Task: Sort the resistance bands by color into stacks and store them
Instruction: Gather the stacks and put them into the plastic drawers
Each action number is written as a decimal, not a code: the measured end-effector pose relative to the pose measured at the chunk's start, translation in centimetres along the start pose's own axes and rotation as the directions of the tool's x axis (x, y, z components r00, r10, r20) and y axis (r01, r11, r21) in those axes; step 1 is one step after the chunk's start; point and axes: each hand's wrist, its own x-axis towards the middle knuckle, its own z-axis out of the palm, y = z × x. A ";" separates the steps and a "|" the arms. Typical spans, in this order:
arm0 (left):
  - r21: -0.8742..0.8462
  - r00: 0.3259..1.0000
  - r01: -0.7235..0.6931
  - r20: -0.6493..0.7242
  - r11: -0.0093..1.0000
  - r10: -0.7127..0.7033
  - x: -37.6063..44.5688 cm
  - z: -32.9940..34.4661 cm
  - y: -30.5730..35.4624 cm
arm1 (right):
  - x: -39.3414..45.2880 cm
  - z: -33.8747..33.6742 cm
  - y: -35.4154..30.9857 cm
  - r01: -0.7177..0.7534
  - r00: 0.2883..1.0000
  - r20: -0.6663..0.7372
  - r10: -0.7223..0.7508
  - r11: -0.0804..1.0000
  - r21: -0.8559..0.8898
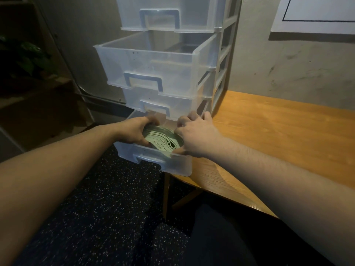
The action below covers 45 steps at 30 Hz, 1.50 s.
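The left hand (134, 132) curls its fingers over the far left edge of a stack of pale green resistance bands (163, 140), the thumb pressed down at the near left edge, so the stack sits clamped between thumb and fingers on that side. The right hand (194, 135) mirrors it: its fingers bend over the far right edge of the bands, and its thumb pinches the near right corner of the stack just above the drawer's front wall. The bands lie between the two hands, their layered edges showing as curved loops with a dark gap near the right thumb.

The stack sits inside the bottom drawer (172, 164), a clear plastic one pulled well out toward the person, its front handle facing the camera. Above it, a second drawer is nearly closed and the third drawer (146, 64) is pulled partly out. All belong to a translucent drawer tower (221, 73) standing on the left end of a wooden table (278, 135), against a grey wall. Below the arms lies dark speckled flooring (105, 208).
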 end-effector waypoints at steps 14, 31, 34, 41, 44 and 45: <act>0.024 0.978 0.144 0.147 0.989 -0.146 -0.3 -0.8 1.8 | -0.5 0.7 0.4 0.008 0.999 0.031 -0.017 0.964 0.267; 0.049 1.000 -0.017 0.012 0.999 0.017 -3.0 -1.8 7.4 | -5.4 0.3 4.7 -0.011 0.984 -0.148 0.100 0.863 0.505; 0.058 0.997 -0.073 0.018 0.996 0.073 -3.4 -1.3 10.9 | -7.7 0.1 6.5 -0.045 0.984 -0.128 0.125 0.865 0.500; 0.134 0.966 -0.260 0.054 0.956 0.255 -1.9 1.0 21.5 | -15.4 -0.7 11.6 -0.196 0.968 -0.058 0.245 0.878 0.437; 0.168 0.950 -0.312 0.062 0.935 0.306 0.2 2.9 26.6 | -19.7 -0.5 14.3 -0.278 0.945 -0.038 0.324 0.861 0.426; 0.177 0.944 -0.330 0.067 0.927 0.323 0.9 3.8 28.2 | -21.2 -0.4 15.2 -0.306 0.936 -0.030 0.351 0.852 0.425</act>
